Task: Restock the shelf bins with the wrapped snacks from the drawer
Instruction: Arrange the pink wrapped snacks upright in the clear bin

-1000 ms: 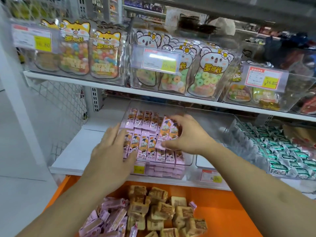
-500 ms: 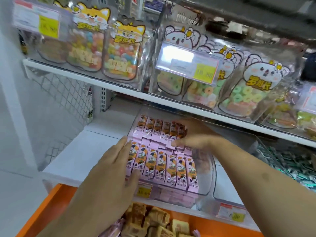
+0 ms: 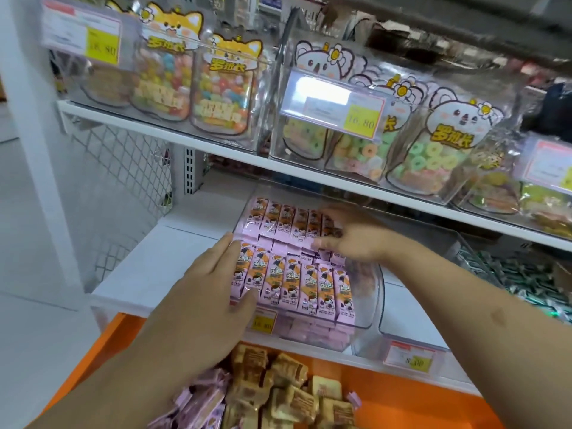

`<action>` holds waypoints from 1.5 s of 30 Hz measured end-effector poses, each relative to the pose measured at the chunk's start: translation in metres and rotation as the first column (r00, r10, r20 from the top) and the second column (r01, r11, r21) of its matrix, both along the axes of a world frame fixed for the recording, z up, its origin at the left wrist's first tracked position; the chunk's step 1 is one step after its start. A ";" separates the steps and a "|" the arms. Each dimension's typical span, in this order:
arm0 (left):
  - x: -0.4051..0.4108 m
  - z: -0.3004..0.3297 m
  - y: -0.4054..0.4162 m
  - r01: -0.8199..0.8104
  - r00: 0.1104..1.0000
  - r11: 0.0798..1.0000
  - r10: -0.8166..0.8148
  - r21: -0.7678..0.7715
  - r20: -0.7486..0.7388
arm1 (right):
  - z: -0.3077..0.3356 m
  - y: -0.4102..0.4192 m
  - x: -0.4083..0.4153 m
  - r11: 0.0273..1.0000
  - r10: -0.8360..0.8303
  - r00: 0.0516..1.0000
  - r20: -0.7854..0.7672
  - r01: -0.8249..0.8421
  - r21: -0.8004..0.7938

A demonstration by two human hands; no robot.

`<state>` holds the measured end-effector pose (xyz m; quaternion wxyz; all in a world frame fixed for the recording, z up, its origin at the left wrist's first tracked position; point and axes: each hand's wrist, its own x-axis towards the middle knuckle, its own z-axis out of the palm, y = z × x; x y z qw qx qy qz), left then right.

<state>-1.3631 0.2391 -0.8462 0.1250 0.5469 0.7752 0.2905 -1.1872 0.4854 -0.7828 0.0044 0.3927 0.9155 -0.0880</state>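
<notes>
White shop shelving [image 3: 130, 274] fills the view, with clear tubs of bagged candy on the upper board and an orange drawer [image 3: 402, 394] pulled open below the lower board. On that lower board sits a clear bin [image 3: 376, 292], and inside it the pink wrapped snacks [image 3: 294, 280] lie flat in 2 rows, a near row and a far row, each bar with its long axis running front to back, away from the person.

Both hands are at this bin. The left hand [image 3: 210, 283] lies spread, fingers straight, flat against the left end of the near row and the bin's left wall, holding nothing. The right hand [image 3: 356, 239] reaches over the middle, fingers extended and resting on bars at the seam between the 2 rows, toward the right side; whether it pinches a bar I cannot tell, as the fingertips blur.

More stock waits in the drawer directly beneath the hands: loose pink bars [image 3: 198, 404] on the left, tan wrapped squares [image 3: 278, 385] beside them toward the right. The pink pile lies under the left forearm, so the left hand looks nearer for the next scoop, I judge, a drop straight down and back. The right side of the bin shows a gap beside the near row, which seems the likeliest slot for further bars, laid parallel to the others.
</notes>
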 end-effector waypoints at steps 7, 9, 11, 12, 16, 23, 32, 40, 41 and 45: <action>0.013 0.018 -0.019 0.074 0.997 0.997 -0.074 0.015 -0.037 | 0.013 -0.090 0.047 0.995 0.006 0.987 -0.161 0.010 0.099; 0.022 0.023 -0.030 0.120 0.992 0.993 -0.119 0.019 -0.043 | 0.012 -0.121 0.066 0.996 0.034 0.976 -0.217 -0.016 0.085; 0.031 0.025 -0.040 0.161 0.987 0.987 -0.161 0.010 -0.027 | 0.004 -0.147 0.090 0.999 0.034 0.961 -0.275 -0.024 0.039; 0.035 0.024 -0.046 0.178 0.984 0.984 -0.178 0.009 -0.023 | -0.002 -0.160 0.101 1.000 0.016 0.951 -0.309 -0.016 0.003; 0.055 0.011 -0.061 0.240 0.970 0.971 -0.240 -0.023 -0.031 | -0.044 -0.198 0.144 0.982 -0.158 0.899 -0.408 0.100 -0.159; 0.129 -0.073 -0.067 0.491 0.855 0.812 -0.518 -0.317 -0.003 | -0.158 -0.217 0.203 0.877 -0.226 0.969 0.103 0.249 -0.411; 0.186 -0.201 -0.047 0.670 0.645 0.494 -0.756 -0.554 0.107 | -0.284 -0.177 0.261 0.712 -0.236 0.861 0.451 0.469 -0.522; 0.212 -0.260 -0.023 0.666 0.630 0.339 -0.732 -0.664 0.258 | -0.362 -0.156 0.305 0.519 -0.079 0.817 0.571 0.522 -0.676; 0.213 -0.262 -0.023 0.662 0.637 0.352 -0.730 -0.662 0.248 | -0.364 -0.154 0.306 0.542 -0.036 0.818 0.573 0.498 -0.677; 0.212 -0.258 -0.023 0.647 0.705 0.430 -0.653 -0.630 0.278 | -0.357 -0.152 0.303 0.583 0.023 0.819 0.573 0.455 -0.673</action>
